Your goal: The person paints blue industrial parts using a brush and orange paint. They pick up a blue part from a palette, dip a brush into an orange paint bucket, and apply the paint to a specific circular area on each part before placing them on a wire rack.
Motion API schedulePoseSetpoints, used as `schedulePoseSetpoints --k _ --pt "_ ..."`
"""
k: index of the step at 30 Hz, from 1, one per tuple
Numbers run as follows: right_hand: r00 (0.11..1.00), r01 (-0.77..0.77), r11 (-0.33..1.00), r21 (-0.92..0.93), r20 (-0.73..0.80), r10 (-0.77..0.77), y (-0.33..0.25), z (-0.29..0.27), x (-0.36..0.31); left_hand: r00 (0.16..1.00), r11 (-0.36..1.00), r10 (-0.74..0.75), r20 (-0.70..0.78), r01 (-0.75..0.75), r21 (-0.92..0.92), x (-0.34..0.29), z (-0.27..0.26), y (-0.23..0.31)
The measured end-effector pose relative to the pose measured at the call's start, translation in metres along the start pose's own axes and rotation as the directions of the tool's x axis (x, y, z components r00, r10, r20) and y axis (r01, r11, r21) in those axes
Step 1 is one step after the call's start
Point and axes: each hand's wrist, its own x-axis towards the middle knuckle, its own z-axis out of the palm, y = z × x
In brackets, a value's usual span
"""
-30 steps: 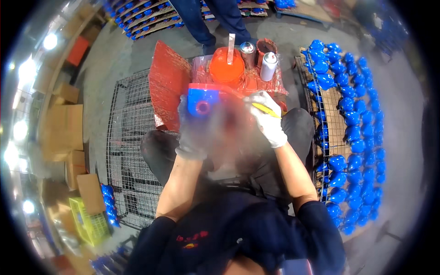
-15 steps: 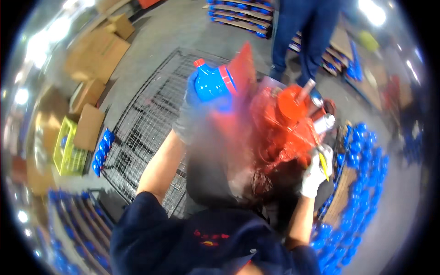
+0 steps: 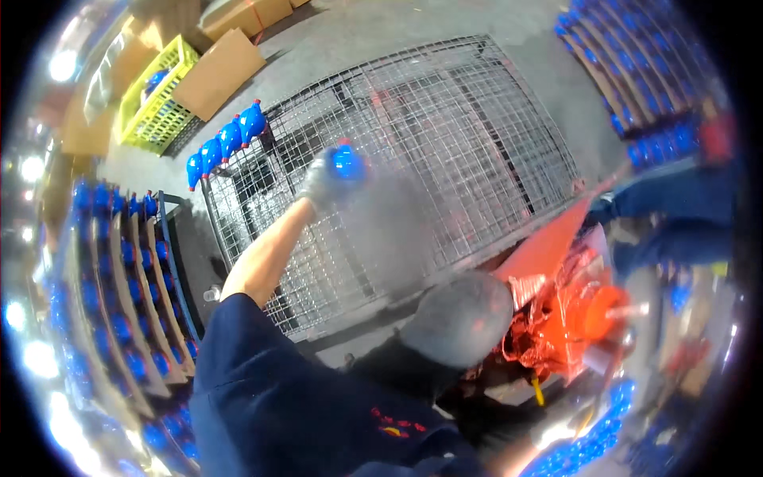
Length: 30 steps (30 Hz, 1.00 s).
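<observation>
Out over a wire-mesh rack, my left hand [image 3: 319,184] wears a grey glove and is closed round a glossy blue bulb-shaped piece [image 3: 349,164] with a red tip. Similar blue pieces [image 3: 230,138] stand in a row along the rack's left edge. My right hand [image 3: 556,433] is low at the right, pale and blurred; its fingers cannot be made out. A thin yellowish streak [image 3: 586,420] shows beside it. Close by, a red paint-coated fixture [image 3: 568,318] carries a round red cup [image 3: 602,312]. A grey smear hides part of the middle of the view.
The wire-mesh rack [image 3: 453,159] spans the centre. A grey rounded object [image 3: 461,318] sits between me and the red fixture. Stacked shelves of blue pieces stand left [image 3: 131,294] and far right [image 3: 628,63]. A yellow crate [image 3: 159,99] and cardboard [image 3: 218,75] lie far left. Another person's dark-clad legs [image 3: 675,207] are at the right.
My view has swung, so the red fixture now lies at the lower right. The blue piece in my left hand is away from the red fixture, over the rack. My right hand is lower and blurred.
</observation>
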Motion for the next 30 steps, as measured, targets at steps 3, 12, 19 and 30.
schedulePoseSetpoints --k 3,12,19,30 --pt "0.987 -0.131 0.976 0.176 -0.068 0.145 -0.007 0.037 0.011 0.973 0.929 -0.149 -0.174 0.198 0.312 0.058 -0.042 -0.042" --pt "0.938 0.341 0.827 -0.447 0.096 -0.334 -0.018 0.102 0.066 0.898 0.4 -0.207 -0.39 0.441 0.803 0.208 -0.142 -0.088" --pt "0.929 0.293 0.919 -0.263 0.305 -0.209 -0.007 0.135 0.07 0.841 0.374 -0.095 -0.533 0.526 0.764 0.231 -0.149 -0.127" --pt "0.973 0.23 0.953 -0.196 0.034 -0.228 -0.034 0.086 0.097 0.821 0.385 0.568 -0.054 -0.207 0.9 0.102 -0.05 -0.264"
